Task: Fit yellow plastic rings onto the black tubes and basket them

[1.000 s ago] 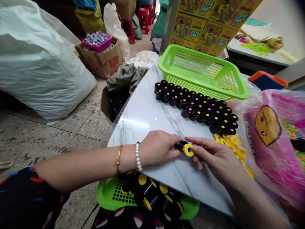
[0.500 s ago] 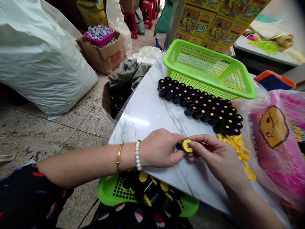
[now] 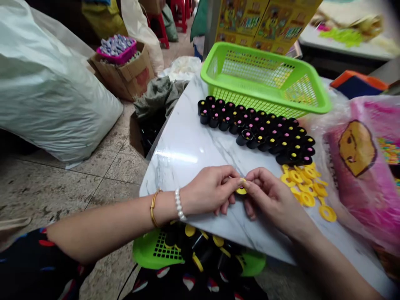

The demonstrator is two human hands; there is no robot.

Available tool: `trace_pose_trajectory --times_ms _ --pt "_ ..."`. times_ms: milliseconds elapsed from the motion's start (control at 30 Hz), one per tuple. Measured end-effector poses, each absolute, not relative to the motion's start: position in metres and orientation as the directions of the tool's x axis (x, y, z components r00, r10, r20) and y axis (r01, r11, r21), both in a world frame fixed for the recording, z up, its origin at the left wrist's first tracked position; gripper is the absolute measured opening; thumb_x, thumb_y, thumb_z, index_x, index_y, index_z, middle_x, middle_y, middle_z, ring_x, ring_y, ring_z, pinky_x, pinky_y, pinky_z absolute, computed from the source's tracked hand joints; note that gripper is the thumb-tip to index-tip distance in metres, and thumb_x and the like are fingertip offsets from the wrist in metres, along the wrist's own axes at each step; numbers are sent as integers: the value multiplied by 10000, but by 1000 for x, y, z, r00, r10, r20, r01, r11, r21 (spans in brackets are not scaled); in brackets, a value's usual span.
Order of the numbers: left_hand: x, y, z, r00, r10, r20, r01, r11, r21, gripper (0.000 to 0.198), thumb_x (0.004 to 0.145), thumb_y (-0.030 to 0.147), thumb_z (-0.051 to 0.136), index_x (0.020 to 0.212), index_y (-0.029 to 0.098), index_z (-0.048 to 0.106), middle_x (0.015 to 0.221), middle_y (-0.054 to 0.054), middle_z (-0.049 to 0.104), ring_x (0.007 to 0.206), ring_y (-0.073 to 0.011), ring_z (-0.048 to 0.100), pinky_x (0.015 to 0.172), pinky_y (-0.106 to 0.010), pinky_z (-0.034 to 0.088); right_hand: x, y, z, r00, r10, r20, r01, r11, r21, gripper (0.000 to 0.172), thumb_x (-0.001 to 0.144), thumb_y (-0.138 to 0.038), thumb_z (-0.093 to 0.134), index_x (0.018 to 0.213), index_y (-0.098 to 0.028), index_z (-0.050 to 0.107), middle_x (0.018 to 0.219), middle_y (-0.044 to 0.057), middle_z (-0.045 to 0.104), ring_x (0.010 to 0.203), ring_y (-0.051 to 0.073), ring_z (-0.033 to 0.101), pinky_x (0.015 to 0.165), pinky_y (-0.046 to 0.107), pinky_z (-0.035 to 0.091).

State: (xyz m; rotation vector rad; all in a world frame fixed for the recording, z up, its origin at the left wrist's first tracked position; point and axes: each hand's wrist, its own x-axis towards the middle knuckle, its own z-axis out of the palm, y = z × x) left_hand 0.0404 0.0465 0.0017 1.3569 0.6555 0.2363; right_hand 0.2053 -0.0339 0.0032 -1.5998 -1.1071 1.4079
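Between my two hands, over the table's near edge, is a small black cup with a yellow ring on top. Most of the cup is covered by my fingers. My left hand, with bracelets at the wrist, is closed around it, thumb on the ring. My right hand pinches the ring's other side with thumb and fingers. Just beyond stand rows of black cups with pink or yellow centres. A pile of loose yellow rings lies to the right of my right hand.
A green basket stands behind the rows on the marbled table. Below the near edge, another green basket holds black cups with yellow rings. A pink plastic bag lies right. A large white sack stands left on the floor.
My left thumb has come up onto the yellow ring, and both thumbs now meet there. The cup has turned, so its black side is mostly hidden. The whole view has shifted slightly.
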Motion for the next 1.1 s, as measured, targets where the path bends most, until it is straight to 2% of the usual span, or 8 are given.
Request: trace_pose_trajectory --times_ms 100,167,267,367,433,667,900,1100 --pt "36 43 -2 767 633 -106 188 -63 980 335 921 359 567 1199 174 537 587 65 559 452 -67 524 434 -153 413 206 -36 -1 76 933 -353 117 -360 -926 284 913 -481 578 928 -225 457 467 -95 537 336 63 423 343 156 327" --pt "35 41 -5 751 659 28 187 -255 949 328 858 328 671 1140 177 598 586 64 560 499 -69 527 478 -154 415 210 -38 -1 84 937 -338 86 -345 -935 278 907 -464 597 921 -212 479 478 -84 550 343 51 413 348 145 319" --pt "34 39 -9 765 620 174 199 -484 852 232 874 331 664 1049 177 657 679 19 655 579 -88 591 557 -175 464 222 -42 1 -8 933 -359 -64 -358 -931 233 920 -407 598 983 -196 525 614 -17 658 451 83 562 414 166 424" --pt "31 38 -12 783 560 270 236 -670 704 327 941 420 556 1154 182 629 872 -44 738 737 -145 688 659 -224 526 235 -46 5 -105 924 -369 -189 -383 -904 211 912 -317 627 1059 -182 560 798 39 716 679 150 703 582 231 556" --pt "29 38 -14 789 547 280 286 -730 620 389 954 475 506 1181 179 615 880 -55 750 732 -171 707 643 -246 537 238 -46 6 -146 919 -365 -206 -390 -898 234 883 -277 671 1066 -174 569 800 38 719 688 150 714 616 235 570" --pt "30 45 -8 838 514 182 242 -650 720 369 905 375 630 1207 163 608 773 -11 728 617 -132 659 565 -205 485 228 -34 1 -166 876 -452 -197 -479 -856 333 839 -426 688 999 -212 490 521 -86 568 330 88 516 300 150 372" --pt "33 44 -2 849 523 69 273 -547 791 314 893 318 646 1173 179 610 853 -14 722 686 -133 651 622 -216 474 210 -17 7 -4 830 -558 112 -554 -825 384 753 -383 748 806 -230 400 452 -140 419 316 21 302 305 114 191" --pt "33 43 -7 835 548 55 294 -527 797 304 824 290 721 1080 157 627 687 24 652 596 -119 591 567 -209 424 210 -20 3 -79 867 -492 125 -482 -868 374 810 -523 653 831 -239 411 433 -121 465 286 55 341 287 146 196"
